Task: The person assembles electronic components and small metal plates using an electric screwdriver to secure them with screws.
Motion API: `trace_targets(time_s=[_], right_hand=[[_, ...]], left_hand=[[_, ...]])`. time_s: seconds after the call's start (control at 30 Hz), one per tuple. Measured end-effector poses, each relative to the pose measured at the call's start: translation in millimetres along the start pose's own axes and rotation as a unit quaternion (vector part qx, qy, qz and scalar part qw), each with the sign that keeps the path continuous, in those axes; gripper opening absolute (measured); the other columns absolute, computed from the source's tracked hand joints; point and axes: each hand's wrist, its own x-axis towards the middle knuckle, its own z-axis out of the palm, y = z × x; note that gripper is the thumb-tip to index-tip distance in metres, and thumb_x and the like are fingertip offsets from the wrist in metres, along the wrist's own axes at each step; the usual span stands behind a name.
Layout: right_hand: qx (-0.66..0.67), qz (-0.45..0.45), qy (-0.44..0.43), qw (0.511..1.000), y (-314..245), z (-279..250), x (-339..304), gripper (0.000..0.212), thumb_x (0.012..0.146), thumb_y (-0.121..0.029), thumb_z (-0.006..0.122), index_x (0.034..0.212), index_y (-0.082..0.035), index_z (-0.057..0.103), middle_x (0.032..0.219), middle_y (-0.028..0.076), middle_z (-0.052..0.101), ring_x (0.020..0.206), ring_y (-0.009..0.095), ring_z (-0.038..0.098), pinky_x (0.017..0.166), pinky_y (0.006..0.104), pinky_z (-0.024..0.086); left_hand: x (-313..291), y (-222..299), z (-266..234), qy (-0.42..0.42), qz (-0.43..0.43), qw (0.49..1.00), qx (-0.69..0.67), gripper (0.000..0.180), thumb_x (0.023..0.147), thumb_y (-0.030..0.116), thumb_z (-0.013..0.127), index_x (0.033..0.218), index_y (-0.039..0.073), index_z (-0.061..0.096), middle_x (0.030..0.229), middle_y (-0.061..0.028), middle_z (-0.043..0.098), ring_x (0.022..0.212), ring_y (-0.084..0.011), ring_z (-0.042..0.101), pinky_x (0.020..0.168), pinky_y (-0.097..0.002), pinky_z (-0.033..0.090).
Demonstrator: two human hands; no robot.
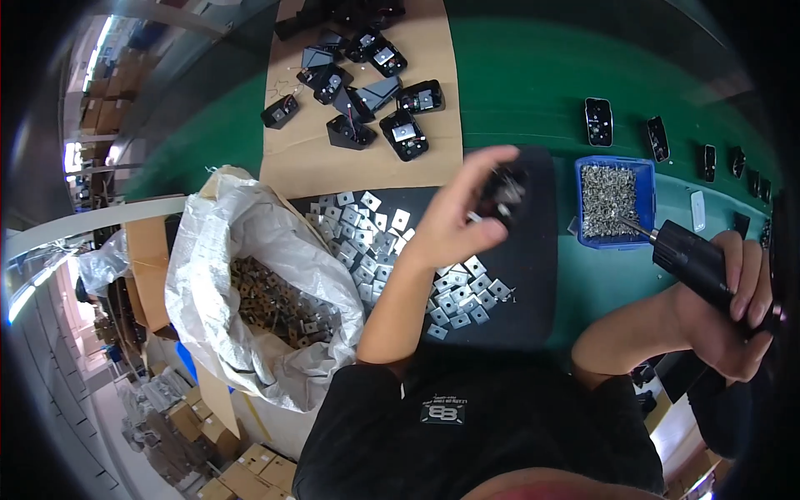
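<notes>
My left hand [450,223] is closed around a small black plastic housing [507,192], raised over the dark mat [529,287]. Motion blurs the housing, so its inner parts cannot be made out. On the right, my right hand [737,304] grips a black electric screwdriver [690,260]. Its bit points left into a blue bin [646,196] filled with small metal screws [607,192]; whether a screw sits on the tip is too small to tell. Loose square metal plates with center holes [460,296] lie beneath and beside my left forearm.
A white woven sack [204,287] holding many small metal parts stands at the left. Several black housings [404,136] lie on a cardboard sheet [308,162] at the back. More black pieces [598,122] are spaced along the green surface [517,79] to the right.
</notes>
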Motion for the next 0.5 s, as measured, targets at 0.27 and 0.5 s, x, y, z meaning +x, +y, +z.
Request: trace_targets(time_s=[0.27,0.5], right_hand=[[-0.030,0.019,0.044,0.998,-4,-17,6,0.029,0.067,-0.018,0.072,0.091,-0.012,0.056,0.081,-0.003,0.052,0.073,0.008,0.051,0.082,0.0285,0.036],[-0.044,0.050,0.056,0.996,0,-7,10,0.027,0.066,-0.028,0.074,0.083,-0.016,0.058,0.080,-0.003,0.055,0.073,0.007,0.054,0.080,0.0272,0.037]], left_hand=[[10,42,-79,0.373,0.087,0.918,-0.106,0.070,0.101,0.065,0.030,0.119,0.002,0.055,0.099,-0.0161,0.067,0.082,-0.0278,0.066,0.077,-0.0411,0.054],[19,70,-117,0.380,0.029,0.918,-0.109,0.066,0.101,0.058,0.039,0.126,-0.003,0.040,0.113,-0.0276,0.060,0.086,-0.0323,0.062,0.074,-0.0417,0.053]])
